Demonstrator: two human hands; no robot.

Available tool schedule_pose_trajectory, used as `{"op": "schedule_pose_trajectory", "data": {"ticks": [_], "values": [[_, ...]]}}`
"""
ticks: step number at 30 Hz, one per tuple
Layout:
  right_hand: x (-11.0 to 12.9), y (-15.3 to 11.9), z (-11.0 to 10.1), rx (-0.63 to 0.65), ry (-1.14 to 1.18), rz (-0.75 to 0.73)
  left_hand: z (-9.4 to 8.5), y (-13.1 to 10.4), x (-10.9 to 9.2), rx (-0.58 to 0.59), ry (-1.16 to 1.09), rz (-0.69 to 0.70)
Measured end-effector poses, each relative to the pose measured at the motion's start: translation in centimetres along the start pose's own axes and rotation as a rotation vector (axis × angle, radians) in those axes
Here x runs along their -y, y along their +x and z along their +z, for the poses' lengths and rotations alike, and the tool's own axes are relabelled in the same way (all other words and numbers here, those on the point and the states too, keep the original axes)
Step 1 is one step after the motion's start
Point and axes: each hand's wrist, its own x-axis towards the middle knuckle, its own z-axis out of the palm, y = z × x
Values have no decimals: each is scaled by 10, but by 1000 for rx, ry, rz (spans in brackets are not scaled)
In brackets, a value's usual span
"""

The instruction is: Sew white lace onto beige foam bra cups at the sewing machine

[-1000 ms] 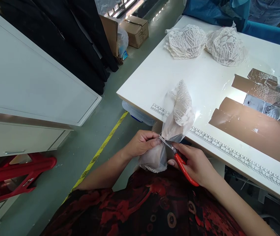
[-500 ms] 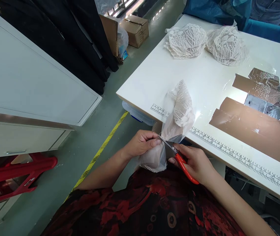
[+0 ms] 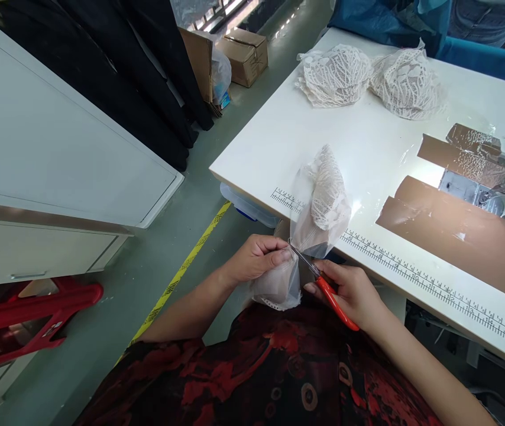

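Observation:
My left hand (image 3: 264, 258) pinches a piece of sheer white fabric (image 3: 277, 288) between thumb and fingers, just off the table's front edge. Part of the same sheer material, with a white lace cup (image 3: 327, 192) on it, rests on the table edge. In my right hand (image 3: 348, 293) is a pair of scissors (image 3: 330, 300) with red handles. Their blades look closed or nearly so, and the tips reach the fabric right beside my left fingertips. Two more bundles of white lace, a left one (image 3: 334, 76) and a right one (image 3: 407, 83), lie at the table's far side.
The white table (image 3: 256, 142) has a printed ruler along its front edge. A sewing machine's metal parts (image 3: 492, 195) and brown tape (image 3: 452, 231) are at right. To the left stand a white cabinet (image 3: 57, 118) and a red stool (image 3: 35, 316). Cardboard boxes (image 3: 246, 56) sit on the floor.
The scissor blades were slightly lower at the fabric and now look more closed. Both hands have stayed in nearly the same place, with the lace piece almost still.

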Motion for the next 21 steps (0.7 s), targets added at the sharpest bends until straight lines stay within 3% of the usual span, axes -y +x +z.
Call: {"op": "schedule_pose_trajectory", "data": {"ticks": [9,21], "values": [[-2,-2,-2,-15,107,51,-1,0,3,-32,-15,-21],[1,-9,-3,-172,105,-11,2,1,1,-103,-50,-36]]}}
